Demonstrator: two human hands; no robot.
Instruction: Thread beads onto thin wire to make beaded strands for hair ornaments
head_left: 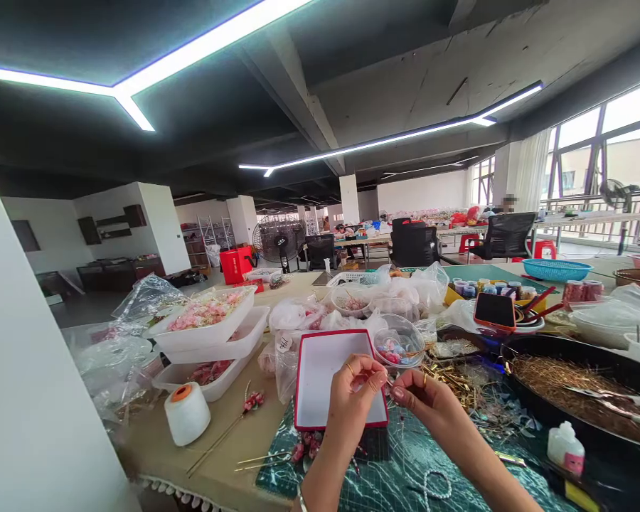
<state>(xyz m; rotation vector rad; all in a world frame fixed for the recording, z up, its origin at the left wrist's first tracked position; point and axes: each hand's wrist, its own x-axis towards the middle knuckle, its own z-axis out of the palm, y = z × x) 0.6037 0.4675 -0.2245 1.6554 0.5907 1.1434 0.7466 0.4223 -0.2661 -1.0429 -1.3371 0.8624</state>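
Head view looks along a tabletop [235,434] topped with tan board, in a wide workshop with a dark ceiling and bright strip lights [389,146]. At the left, stacked white plastic trays [205,338] hold pink flower pieces, and a spool of white thread [186,414] stands near them. Farther back stands a floor fan [279,238]. At the centre, the left hand [346,405] and right hand [424,402] are closed in a pinch on a small piece [385,382], too small to identify, just over the edge of a red-rimmed white tray [331,377] and above a green cutting mat [421,462]. To the right lie a black pan of fine golden wires [570,391] and a white bottle [565,446], with tall windows [581,149] beyond.
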